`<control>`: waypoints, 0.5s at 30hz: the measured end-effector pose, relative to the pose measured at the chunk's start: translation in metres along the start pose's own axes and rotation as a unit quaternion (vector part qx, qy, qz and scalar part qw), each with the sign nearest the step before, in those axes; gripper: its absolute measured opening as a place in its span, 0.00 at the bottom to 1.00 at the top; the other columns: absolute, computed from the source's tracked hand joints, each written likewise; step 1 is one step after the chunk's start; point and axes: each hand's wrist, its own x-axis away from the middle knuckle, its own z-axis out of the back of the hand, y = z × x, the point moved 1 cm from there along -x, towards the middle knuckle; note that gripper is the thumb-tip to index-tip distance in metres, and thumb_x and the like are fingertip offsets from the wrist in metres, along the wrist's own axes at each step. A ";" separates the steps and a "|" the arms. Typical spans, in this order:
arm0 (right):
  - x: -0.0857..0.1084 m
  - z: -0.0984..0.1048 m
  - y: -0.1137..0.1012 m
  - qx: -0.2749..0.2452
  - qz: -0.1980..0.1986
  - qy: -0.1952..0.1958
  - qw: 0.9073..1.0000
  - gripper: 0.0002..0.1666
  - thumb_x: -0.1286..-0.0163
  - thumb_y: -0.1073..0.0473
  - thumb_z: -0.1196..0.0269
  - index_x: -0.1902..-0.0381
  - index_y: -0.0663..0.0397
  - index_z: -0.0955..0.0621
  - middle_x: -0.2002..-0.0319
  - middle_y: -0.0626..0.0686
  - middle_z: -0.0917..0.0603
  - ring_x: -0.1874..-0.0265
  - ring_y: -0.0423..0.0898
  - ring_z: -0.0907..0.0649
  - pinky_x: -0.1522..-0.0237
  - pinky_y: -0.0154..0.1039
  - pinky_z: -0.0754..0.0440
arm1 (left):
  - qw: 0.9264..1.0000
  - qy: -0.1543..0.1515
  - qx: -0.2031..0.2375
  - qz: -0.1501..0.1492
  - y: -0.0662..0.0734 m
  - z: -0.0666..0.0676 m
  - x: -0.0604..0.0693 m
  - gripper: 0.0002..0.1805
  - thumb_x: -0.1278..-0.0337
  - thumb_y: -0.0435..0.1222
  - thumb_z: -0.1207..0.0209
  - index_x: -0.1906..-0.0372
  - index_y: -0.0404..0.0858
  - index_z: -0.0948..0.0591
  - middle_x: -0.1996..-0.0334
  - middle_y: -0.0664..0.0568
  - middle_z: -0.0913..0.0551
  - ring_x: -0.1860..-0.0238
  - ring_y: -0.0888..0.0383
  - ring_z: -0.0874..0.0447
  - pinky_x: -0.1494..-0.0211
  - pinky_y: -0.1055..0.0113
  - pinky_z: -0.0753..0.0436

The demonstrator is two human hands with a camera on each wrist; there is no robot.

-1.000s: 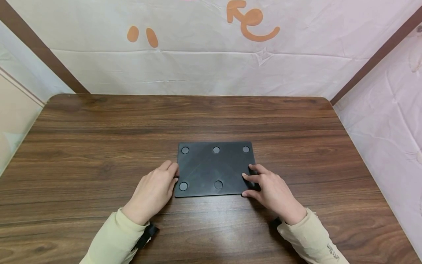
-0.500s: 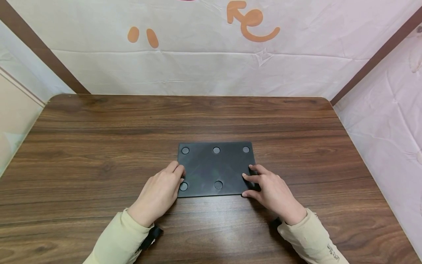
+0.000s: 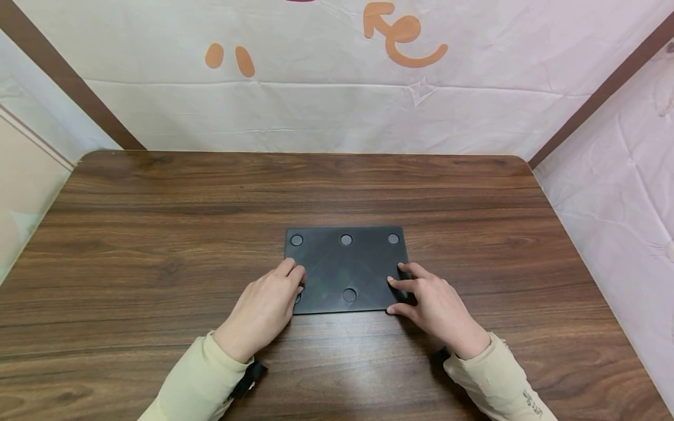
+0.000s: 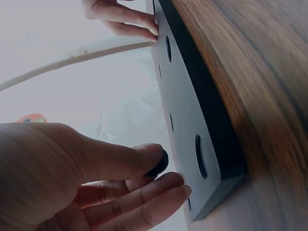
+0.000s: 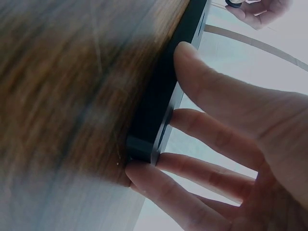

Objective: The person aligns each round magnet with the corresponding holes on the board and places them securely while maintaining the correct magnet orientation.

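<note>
A flat black rectangular board (image 3: pixel 350 266) with round recesses along its two long sides lies on the wooden table. Above its left end is my left hand (image 3: pixel 263 307), which pinches a small black round piece (image 4: pixel 160 164) between thumb and fingers. In the left wrist view this piece is apart from the board's top. The near-left recess is mostly hidden under that hand. My right hand (image 3: pixel 439 307) grips the board's near-right corner: thumb (image 5: pixel 187 53) against the front side, some fingers on top and others at the right end.
The brown wooden table (image 3: pixel 184 204) stretches around the board. Behind it stands a white sheet-like wall (image 3: pixel 326 117) with orange printed shapes, and a similar sheet (image 3: pixel 621 175) borders the right side. Black straps (image 3: pixel 249 379) sit at both wrists.
My left hand has moved right, from beside the board's left edge to over its near-left recess, carrying the small black piece. The right hand and the board stay in place.
</note>
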 end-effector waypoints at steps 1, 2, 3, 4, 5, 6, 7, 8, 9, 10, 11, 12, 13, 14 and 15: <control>0.000 0.000 0.000 0.001 0.001 0.001 1.000 0.30 0.52 0.50 0.24 0.50 0.55 0.15 0.47 0.59 0.20 0.54 0.56 0.16 0.61 0.53 0.18 | 1.000 0.001 0.000 -0.002 0.001 0.000 -0.001 0.07 0.47 0.28 0.35 0.71 0.38 0.24 0.73 0.53 0.29 0.76 0.57 0.25 0.79 0.66 0.26; 0.000 0.000 0.000 0.001 0.002 0.001 1.000 0.30 0.53 0.51 0.24 0.50 0.55 0.15 0.47 0.59 0.20 0.54 0.56 0.16 0.62 0.52 0.18 | 1.000 0.001 -0.001 -0.005 0.002 -0.001 -0.001 0.07 0.47 0.28 0.35 0.71 0.37 0.24 0.73 0.53 0.29 0.76 0.57 0.25 0.78 0.66 0.26; 0.000 0.000 0.000 0.001 0.003 0.002 1.000 0.30 0.53 0.50 0.24 0.50 0.55 0.15 0.47 0.59 0.20 0.54 0.55 0.16 0.62 0.53 0.18 | 1.000 0.003 -0.001 -0.007 0.003 -0.001 -0.002 0.07 0.47 0.28 0.35 0.71 0.37 0.24 0.73 0.53 0.29 0.76 0.57 0.25 0.78 0.66 0.26; 0.000 0.000 0.000 0.001 0.004 0.002 1.000 0.30 0.53 0.50 0.24 0.50 0.55 0.15 0.47 0.59 0.20 0.54 0.55 0.16 0.61 0.53 0.18 | 1.000 0.004 0.000 -0.010 0.003 -0.001 -0.002 0.07 0.47 0.28 0.35 0.71 0.37 0.24 0.73 0.53 0.29 0.76 0.58 0.25 0.78 0.66 0.25; 0.000 0.000 0.000 0.001 0.004 0.003 1.000 0.30 0.53 0.50 0.24 0.50 0.55 0.15 0.47 0.59 0.20 0.54 0.55 0.16 0.61 0.53 0.18 | 1.000 0.005 0.000 -0.012 0.004 -0.002 -0.003 0.07 0.47 0.28 0.35 0.71 0.37 0.24 0.73 0.53 0.29 0.76 0.58 0.26 0.78 0.66 0.25; 0.000 0.000 0.001 0.001 0.004 0.003 1.000 0.30 0.53 0.51 0.24 0.50 0.55 0.15 0.47 0.59 0.20 0.54 0.55 0.16 0.61 0.53 0.18 | 1.000 0.006 0.001 -0.014 0.005 -0.002 -0.003 0.07 0.47 0.28 0.35 0.71 0.37 0.24 0.73 0.53 0.29 0.76 0.58 0.26 0.78 0.66 0.25; 0.000 -0.001 0.001 0.001 0.004 0.003 1.000 0.31 0.53 0.50 0.24 0.50 0.55 0.15 0.47 0.59 0.20 0.54 0.55 0.16 0.61 0.53 0.19 | 1.000 0.006 0.001 -0.016 0.006 -0.002 -0.003 0.08 0.47 0.28 0.35 0.71 0.37 0.24 0.73 0.53 0.30 0.76 0.58 0.26 0.78 0.66 0.25; 0.000 -0.001 0.001 0.001 0.004 0.003 1.000 0.31 0.53 0.50 0.24 0.50 0.55 0.15 0.47 0.59 0.20 0.54 0.55 0.16 0.61 0.53 0.19 | 1.000 0.007 0.000 -0.017 0.007 -0.002 -0.004 0.08 0.47 0.28 0.35 0.71 0.38 0.24 0.73 0.53 0.30 0.77 0.59 0.26 0.78 0.66 0.25; 0.000 -0.001 0.001 0.001 0.004 0.003 1.000 0.31 0.53 0.50 0.24 0.50 0.55 0.15 0.47 0.59 0.20 0.54 0.55 0.16 0.61 0.53 0.18 | 1.000 0.007 0.000 -0.019 0.007 -0.003 -0.004 0.08 0.47 0.28 0.35 0.71 0.38 0.24 0.73 0.53 0.30 0.77 0.59 0.26 0.78 0.66 0.25; 0.000 -0.001 0.001 0.000 0.004 0.003 1.000 0.31 0.53 0.50 0.24 0.50 0.55 0.15 0.47 0.59 0.20 0.54 0.55 0.16 0.60 0.53 0.18 | 1.000 0.008 0.000 -0.021 0.008 -0.003 -0.005 0.08 0.47 0.28 0.35 0.71 0.38 0.24 0.73 0.53 0.30 0.77 0.59 0.26 0.78 0.66 0.25; 0.000 -0.001 0.001 0.000 0.004 0.003 1.000 0.31 0.53 0.50 0.24 0.50 0.55 0.15 0.47 0.59 0.20 0.54 0.55 0.16 0.60 0.52 0.18 | 1.000 0.009 -0.001 -0.024 0.009 -0.004 -0.006 0.08 0.48 0.28 0.35 0.71 0.38 0.24 0.73 0.53 0.30 0.76 0.59 0.26 0.78 0.66 0.25; 0.000 -0.001 0.001 0.000 0.004 0.003 1.000 0.31 0.53 0.50 0.24 0.50 0.55 0.15 0.47 0.59 0.20 0.54 0.55 0.16 0.60 0.52 0.18 | 1.000 0.010 -0.002 -0.026 0.009 -0.004 -0.006 0.08 0.48 0.28 0.34 0.72 0.38 0.24 0.74 0.53 0.30 0.76 0.59 0.26 0.78 0.66 0.25; 0.000 -0.001 0.001 0.000 0.004 0.003 1.000 0.31 0.53 0.50 0.24 0.50 0.55 0.15 0.47 0.59 0.20 0.54 0.55 0.16 0.60 0.52 0.18 | 1.000 0.011 -0.003 -0.028 0.010 -0.004 -0.007 0.08 0.48 0.28 0.34 0.72 0.38 0.24 0.74 0.54 0.30 0.76 0.59 0.26 0.78 0.66 0.25; 0.000 0.000 0.001 -0.001 0.004 0.003 1.000 0.31 0.53 0.51 0.24 0.50 0.55 0.15 0.47 0.59 0.20 0.54 0.55 0.16 0.60 0.52 0.18 | 0.999 0.012 -0.003 -0.030 0.010 -0.005 -0.007 0.09 0.48 0.29 0.34 0.72 0.38 0.24 0.74 0.54 0.30 0.76 0.59 0.26 0.78 0.66 0.25; 0.000 0.000 0.001 -0.001 0.004 0.003 1.000 0.31 0.53 0.51 0.24 0.50 0.55 0.15 0.47 0.59 0.20 0.54 0.55 0.16 0.61 0.52 0.18 | 0.999 0.011 -0.003 -0.032 0.011 -0.005 -0.007 0.09 0.48 0.29 0.34 0.72 0.38 0.24 0.74 0.54 0.30 0.76 0.59 0.26 0.78 0.66 0.25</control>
